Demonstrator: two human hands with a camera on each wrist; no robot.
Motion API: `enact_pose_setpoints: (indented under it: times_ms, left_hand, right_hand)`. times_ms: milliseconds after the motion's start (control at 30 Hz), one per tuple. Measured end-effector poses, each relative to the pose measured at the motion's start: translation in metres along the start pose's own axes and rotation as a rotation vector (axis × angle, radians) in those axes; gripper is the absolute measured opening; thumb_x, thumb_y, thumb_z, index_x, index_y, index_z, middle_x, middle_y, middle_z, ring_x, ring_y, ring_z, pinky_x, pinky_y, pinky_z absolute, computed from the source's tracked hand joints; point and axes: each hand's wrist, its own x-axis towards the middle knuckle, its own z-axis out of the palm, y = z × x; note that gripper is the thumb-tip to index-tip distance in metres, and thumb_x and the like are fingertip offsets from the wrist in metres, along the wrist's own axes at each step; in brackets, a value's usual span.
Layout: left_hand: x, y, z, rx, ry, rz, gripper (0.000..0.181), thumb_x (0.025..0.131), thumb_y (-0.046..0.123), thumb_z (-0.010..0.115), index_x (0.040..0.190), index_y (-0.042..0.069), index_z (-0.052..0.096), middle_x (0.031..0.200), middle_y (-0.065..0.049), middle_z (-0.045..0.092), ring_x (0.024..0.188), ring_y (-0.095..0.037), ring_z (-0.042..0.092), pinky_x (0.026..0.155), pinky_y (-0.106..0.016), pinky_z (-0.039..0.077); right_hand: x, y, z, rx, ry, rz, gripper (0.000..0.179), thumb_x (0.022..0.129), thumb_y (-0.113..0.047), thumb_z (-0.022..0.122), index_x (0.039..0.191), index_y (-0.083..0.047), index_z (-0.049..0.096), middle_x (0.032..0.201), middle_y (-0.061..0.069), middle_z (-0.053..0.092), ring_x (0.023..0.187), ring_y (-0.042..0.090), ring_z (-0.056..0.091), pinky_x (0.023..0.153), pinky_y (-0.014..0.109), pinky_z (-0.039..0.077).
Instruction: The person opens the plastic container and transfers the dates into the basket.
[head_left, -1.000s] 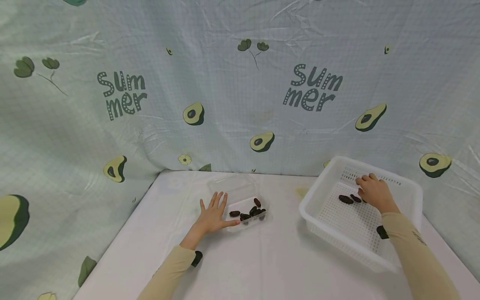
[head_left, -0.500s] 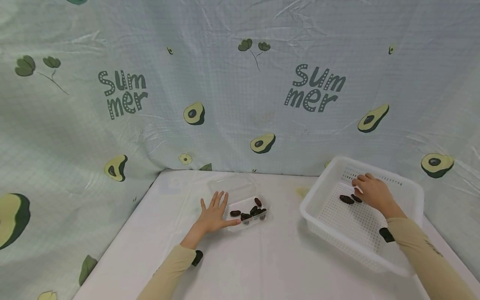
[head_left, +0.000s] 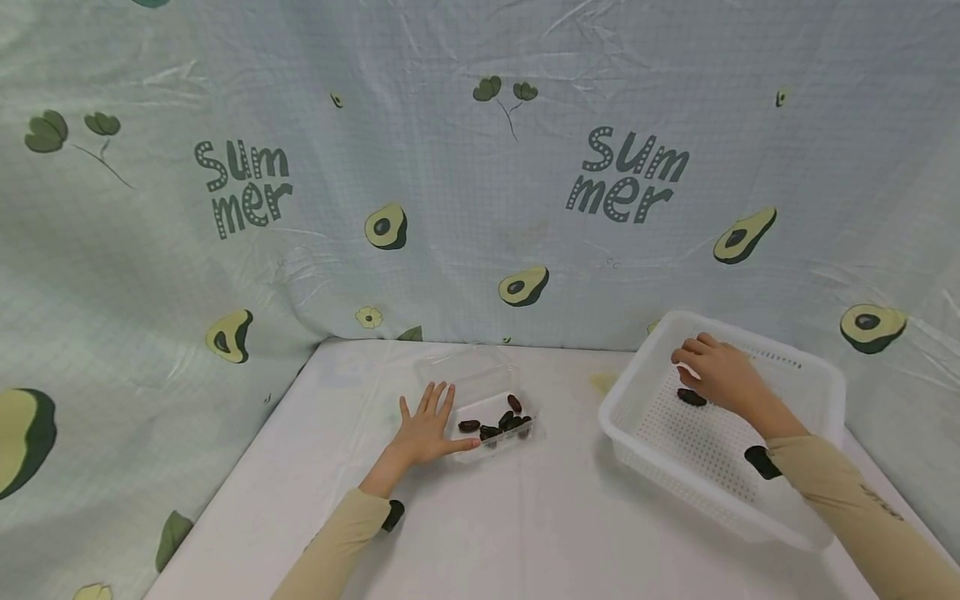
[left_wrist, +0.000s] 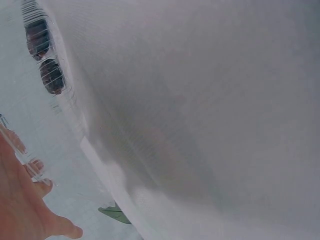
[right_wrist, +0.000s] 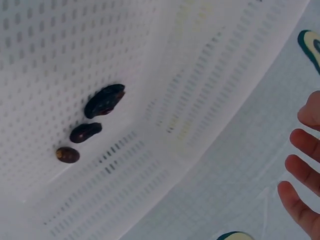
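My left hand [head_left: 426, 433] lies spread beside a clear plastic box [head_left: 471, 410], its thumb along the near side. Several dark dates [head_left: 490, 432] lie in the box; two dates [left_wrist: 52, 76] show through its wall in the left wrist view. Over a white plastic basket [head_left: 628, 440] hovers my right hand [head_left: 720, 375], which appears to hold nothing. One date [head_left: 692, 397] is visible in the basket from the head. The right wrist view shows three: a large dark date [right_wrist: 104, 102], a smaller date [right_wrist: 85, 132] and a brown date [right_wrist: 67, 155].
The box's raised clear lid [head_left: 463, 371] stands behind it. White cloth covers the table [head_left: 540, 517]. A curtain [head_left: 450, 175] printed with avocados and lettering hangs at the back and sides. The basket's perforated walls rise around the dates.
My right hand has moved left over the basket, covering a date that was visible beside the larger one. The left hand has stayed in place.
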Motion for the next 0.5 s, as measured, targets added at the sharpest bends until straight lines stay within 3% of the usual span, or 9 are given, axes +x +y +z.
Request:
enact_pose_setpoints:
  times_ms: [167, 500]
  left_hand:
    - [-0.001, -0.002, 0.0, -0.017, 0.008, 0.005, 0.104, 0.071, 0.072, 0.049, 0.145, 0.009, 0.011, 0.15, -0.013, 0.012, 0.139, -0.031, 0.004, 0.099, -0.069, 0.0]
    - [-0.001, -0.004, 0.002, -0.016, 0.013, 0.015, 0.103, 0.072, 0.07, 0.05, 0.145, 0.009, 0.011, 0.15, -0.013, 0.012, 0.139, -0.032, 0.005, 0.099, -0.069, -0.001]
  right_hand:
    - [0.015, -0.02, -0.006, 0.025, 0.018, -0.046, 0.018, 0.065, -0.004, 0.071, 0.08, -0.008, 0.061, 0.074, 0.003, 0.056, 0.066, 0.018, 0.048, 0.048, 0.028, 0.041]
    - [0.044, -0.069, -0.015, 0.064, 0.051, -0.056, 0.026, 0.06, -0.004, 0.077, 0.081, -0.01, 0.063, 0.076, 0.002, 0.058, 0.07, 0.016, 0.049, 0.049, 0.025, 0.042]
